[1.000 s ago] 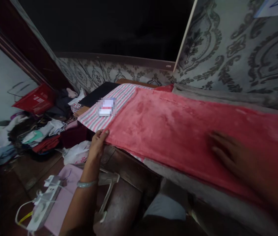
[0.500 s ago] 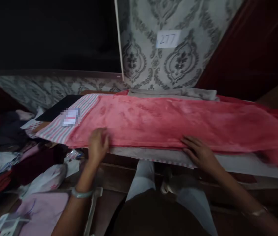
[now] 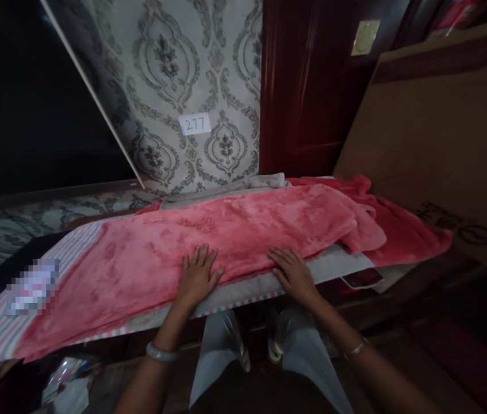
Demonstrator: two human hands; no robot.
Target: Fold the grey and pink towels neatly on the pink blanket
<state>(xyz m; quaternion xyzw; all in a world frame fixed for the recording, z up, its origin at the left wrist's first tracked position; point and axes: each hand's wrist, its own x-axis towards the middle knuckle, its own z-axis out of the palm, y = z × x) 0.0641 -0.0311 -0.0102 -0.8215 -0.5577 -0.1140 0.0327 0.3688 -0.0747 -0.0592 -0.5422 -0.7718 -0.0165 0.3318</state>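
A plush pink garment [image 3: 234, 224], perhaps trousers or a robe, lies stretched lengthwise in front of me. My left hand [image 3: 198, 276] rests flat on its near edge, fingers spread. Farther right, my right hand [image 3: 294, 273] also lies on that near edge with its fingers extended. Underneath is a striped cloth [image 3: 73, 247], showing at the left end and along the front, with grey fabric [image 3: 234, 293] between. At the right end the pink fabric is bunched up, beside darker red plush cloth [image 3: 411, 233].
A dark screen [image 3: 31, 103] stands at the back left. Patterned wallpaper carries a paper label [image 3: 195, 123] marked 277. A large cardboard box [image 3: 437, 138] leans at the right, near a dark red door panel [image 3: 303, 86]. Plastic-wrapped items [image 3: 68, 374] lie low at left.
My view has turned to the right. My left hand has shifted rightward along the pink garment, so both hands are closer together. The garment's right end now lies bunched.
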